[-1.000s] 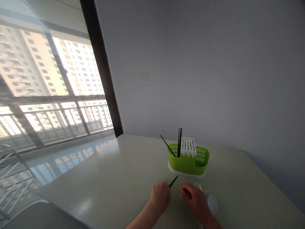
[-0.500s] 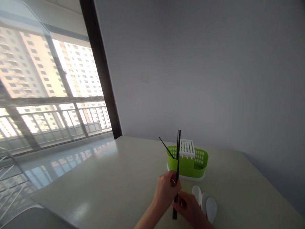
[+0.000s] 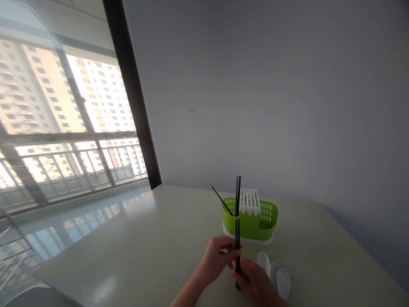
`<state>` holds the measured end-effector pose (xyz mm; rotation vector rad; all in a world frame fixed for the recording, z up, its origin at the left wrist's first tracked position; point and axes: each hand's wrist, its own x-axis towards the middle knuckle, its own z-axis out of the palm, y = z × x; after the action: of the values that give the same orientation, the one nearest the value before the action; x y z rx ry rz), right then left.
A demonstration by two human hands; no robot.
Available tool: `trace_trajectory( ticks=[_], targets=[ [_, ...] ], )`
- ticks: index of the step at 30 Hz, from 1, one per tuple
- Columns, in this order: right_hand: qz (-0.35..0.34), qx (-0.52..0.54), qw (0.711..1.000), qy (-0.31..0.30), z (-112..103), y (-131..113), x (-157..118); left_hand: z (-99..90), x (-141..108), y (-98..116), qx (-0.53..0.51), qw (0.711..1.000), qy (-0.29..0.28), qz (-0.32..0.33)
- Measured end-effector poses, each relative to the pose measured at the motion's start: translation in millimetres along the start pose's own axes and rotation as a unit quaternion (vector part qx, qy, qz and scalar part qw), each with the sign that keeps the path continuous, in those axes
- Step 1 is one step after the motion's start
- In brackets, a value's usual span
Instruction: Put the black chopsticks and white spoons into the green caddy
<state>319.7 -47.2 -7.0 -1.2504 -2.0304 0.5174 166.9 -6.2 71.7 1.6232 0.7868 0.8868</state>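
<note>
Black chopsticks (image 3: 238,233) stand almost upright between my two hands, in front of the basket. My left hand (image 3: 217,258) pinches them partway up, thumb and fingers closed on the shafts. Lower down, my right hand (image 3: 254,277) is closed round the same chopsticks near their thick ends. Behind them sits a green cutlery basket (image 3: 249,227) with a white base and a white slatted top piece (image 3: 249,200). More black chopsticks (image 3: 222,200) stick up from its left compartment, one leaning left and the others nearly upright.
Three white spoons (image 3: 283,281) lie right of my right hand, their handles hidden. Everything rests on a pale glossy table (image 3: 153,247). A grey wall (image 3: 255,94) rises behind it, and a window with a railing (image 3: 118,153) is on the left.
The chopsticks in my hands have come down, their upper ends now below the basket's rim. My left hand has shifted its fingers and sits slightly lower. The basket and spoons stay put.
</note>
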Motion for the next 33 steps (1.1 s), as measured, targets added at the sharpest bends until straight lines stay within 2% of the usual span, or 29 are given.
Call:
trace_trajectory(
  ticks=[3, 6, 9, 11, 14, 17, 22, 26, 33],
  targets=[
    [0.008, -0.015, 1.0, -0.004, 0.5, 1.0, -0.9, -1.8, 0.7, -0.2, 0.005, 1.0, -0.003, 0.008],
    [0.017, -0.039, 0.999, -0.004, -2.5, 0.0, -2.5, -12.5, 4.8, 17.6, 0.026, 0.998, 0.039, 0.039],
    [0.021, -0.049, 0.999, 0.01, -7.3, -1.7, -3.9, -33.8, 15.7, 53.9, 0.025, 0.988, 0.121, 0.091],
    [0.021, -0.047, 0.999, 0.012, -9.5, -2.2, -4.2, -48.6, 28.5, 79.5, 0.026, 0.971, 0.195, 0.135],
    [0.017, -0.062, 0.998, 0.004, -9.7, -2.0, -3.8, -61.6, 57.7, 101.3, 0.056, 0.943, 0.27, 0.188],
    [0.02, -0.091, 0.996, -0.009, -6.9, -0.6, -2.3, -60.1, 95.3, 94.0, 0.135, 0.943, 0.249, 0.173],
    [0.029, -0.144, 0.989, -0.033, -2.8, 3.8, 2.4, -45.5, 146.7, 51.9, 0.245, 0.946, 0.188, 0.097],
    [0.036, -0.172, 0.983, -0.053, 0.1, 6.9, 5.1, -39.6, 166.9, 32.3, 0.28, 0.941, 0.175, 0.08],
    [0.036, -0.209, 0.974, -0.076, 6.8, 10.6, 6.8, -32.1, 185.2, 27.0, 0.356, 0.921, 0.148, 0.053]
  ],
)
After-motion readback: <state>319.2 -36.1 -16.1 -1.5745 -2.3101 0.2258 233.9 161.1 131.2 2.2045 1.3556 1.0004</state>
